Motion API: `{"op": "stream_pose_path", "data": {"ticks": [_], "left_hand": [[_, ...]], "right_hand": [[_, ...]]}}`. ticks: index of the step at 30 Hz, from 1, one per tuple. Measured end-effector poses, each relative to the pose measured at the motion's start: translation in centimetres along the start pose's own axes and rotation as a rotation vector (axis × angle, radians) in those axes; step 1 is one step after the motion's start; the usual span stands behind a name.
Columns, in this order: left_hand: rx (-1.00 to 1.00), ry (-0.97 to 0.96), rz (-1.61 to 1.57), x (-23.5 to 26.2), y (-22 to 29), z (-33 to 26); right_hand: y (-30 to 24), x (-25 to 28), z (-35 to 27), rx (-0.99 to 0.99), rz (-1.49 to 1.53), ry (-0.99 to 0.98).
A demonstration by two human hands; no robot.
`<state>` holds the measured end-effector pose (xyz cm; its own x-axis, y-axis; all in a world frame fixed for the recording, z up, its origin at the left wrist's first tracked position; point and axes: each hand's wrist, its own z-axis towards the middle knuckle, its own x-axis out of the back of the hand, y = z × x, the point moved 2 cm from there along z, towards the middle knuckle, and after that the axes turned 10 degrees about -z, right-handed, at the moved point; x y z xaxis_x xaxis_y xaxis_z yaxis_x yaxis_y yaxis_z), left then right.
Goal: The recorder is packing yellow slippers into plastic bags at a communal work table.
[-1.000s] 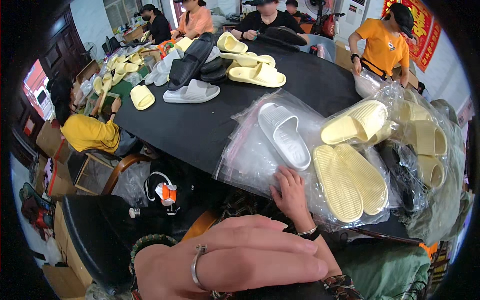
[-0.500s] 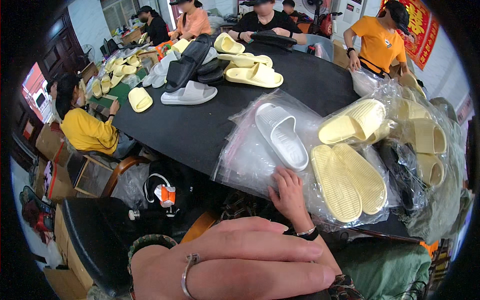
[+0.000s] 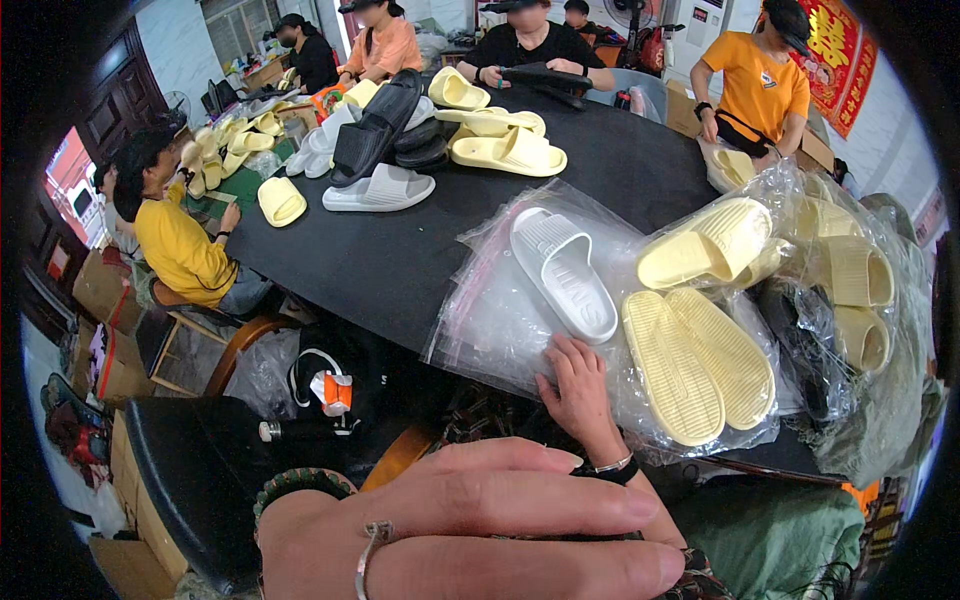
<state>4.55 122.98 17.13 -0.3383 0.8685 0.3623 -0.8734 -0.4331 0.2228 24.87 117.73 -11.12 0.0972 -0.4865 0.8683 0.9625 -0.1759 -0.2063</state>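
In the head view, near the bottom middle, a big left hand with straight fingers, not bent around anything. A bit higher, apart from it, a right hand, fingers loose, laid on flat clear bags. Just above those fingertips, a white slipper on top of the bags. To the right, two yellow slippers, bottoms up. Toward the upper left, a slipper pile on the black table.
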Motion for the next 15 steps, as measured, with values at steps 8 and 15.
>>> {"op": "stream_pose_path", "data": {"ticks": [8, 15], "left_hand": [[-0.155, 0.381, 0.056, -1.9, -1.1, -1.7], [0.261, -0.015, -0.169, 0.3, 0.0, -0.4]], "right_hand": [[-0.4, 0.0, 0.5, 0.025, 0.01, 0.023], [0.1, 0.3, 0.1, 0.011, 0.015, -0.005]]}}
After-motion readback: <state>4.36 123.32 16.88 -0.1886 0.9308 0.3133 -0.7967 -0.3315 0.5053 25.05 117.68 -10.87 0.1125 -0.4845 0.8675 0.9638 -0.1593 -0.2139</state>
